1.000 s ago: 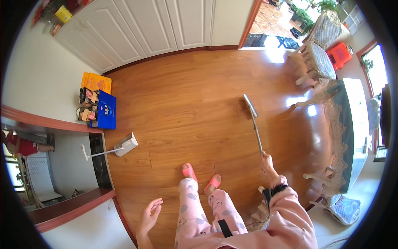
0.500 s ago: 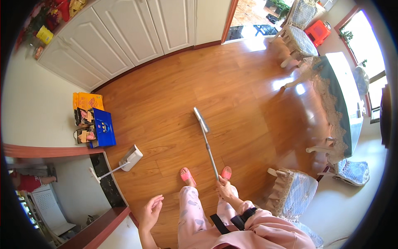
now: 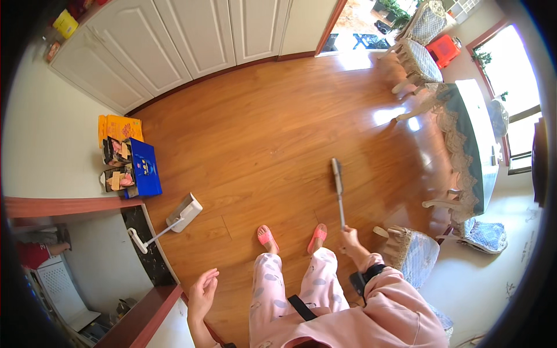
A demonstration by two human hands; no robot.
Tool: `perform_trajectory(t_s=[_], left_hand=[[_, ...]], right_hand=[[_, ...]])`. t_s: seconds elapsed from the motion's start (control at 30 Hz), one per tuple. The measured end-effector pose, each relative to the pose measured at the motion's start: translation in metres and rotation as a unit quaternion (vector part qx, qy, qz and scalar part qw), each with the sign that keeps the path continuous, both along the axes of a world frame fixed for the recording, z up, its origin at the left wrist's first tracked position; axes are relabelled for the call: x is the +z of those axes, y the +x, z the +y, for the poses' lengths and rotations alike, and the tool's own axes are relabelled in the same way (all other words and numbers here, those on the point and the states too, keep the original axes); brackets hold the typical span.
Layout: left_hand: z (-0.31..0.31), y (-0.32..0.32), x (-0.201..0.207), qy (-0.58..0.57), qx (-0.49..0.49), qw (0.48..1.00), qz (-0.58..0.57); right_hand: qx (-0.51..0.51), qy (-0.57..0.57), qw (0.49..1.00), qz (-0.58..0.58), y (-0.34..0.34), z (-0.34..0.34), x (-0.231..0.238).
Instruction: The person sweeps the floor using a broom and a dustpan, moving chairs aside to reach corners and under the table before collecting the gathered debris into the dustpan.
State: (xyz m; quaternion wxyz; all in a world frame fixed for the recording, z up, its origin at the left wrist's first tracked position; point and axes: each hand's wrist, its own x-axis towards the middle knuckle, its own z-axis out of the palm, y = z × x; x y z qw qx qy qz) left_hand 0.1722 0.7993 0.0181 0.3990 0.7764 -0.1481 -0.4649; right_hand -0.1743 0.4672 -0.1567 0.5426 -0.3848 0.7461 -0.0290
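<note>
Pale grey in colour, a broom [image 3: 340, 197] was held out over the brown wooden floor [image 3: 249, 145] by the right hand [image 3: 351, 241]. Its grip was closed around the upper part of the handle, probably so that the head could be steered without bending; the head appeared to be rested on the floor, ahead of the pink slippers [image 3: 267, 238] and to their right. Nothing was held by the left hand [image 3: 203, 290]: its fingers were loosely curled with the palm unfilled, and it was held apart from everything, perhaps for balance. A white dustpan [image 3: 184, 213] had been placed beyond that hand, near the dark doorway sill [image 3: 141, 243] and well apart from the broom, its long handle seemingly upright, presumably for easy reach. A blue box [image 3: 145, 168] and an orange box [image 3: 120, 127] were set by the left wall, likely to be out of the way of feet. On the right, a desk [image 3: 480, 127] was draped with a teal cloth [image 3: 461, 124], perhaps for protection, and padded chairs [image 3: 420, 258] were placed near it.
</note>
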Motion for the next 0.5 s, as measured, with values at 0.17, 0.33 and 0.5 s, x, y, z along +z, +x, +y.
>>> perform_trajectory(t_s=[0.17,0.33,0.5], left_hand=[[0.002,0.005,0.000,-0.005,0.027,1.000,0.007],[-0.015,0.016,0.005,-0.018,0.017,1.000,0.009],[-0.001,0.023,0.003,-0.013,0.032,0.999,-0.002]], right_hand=[[-0.070,0.098,0.983,-0.140,0.037,0.124,-0.029],[-0.114,0.183,0.957,-0.195,0.120,0.124,0.053],[-0.165,0.213,0.913,-0.307,0.108,0.090,0.085]])
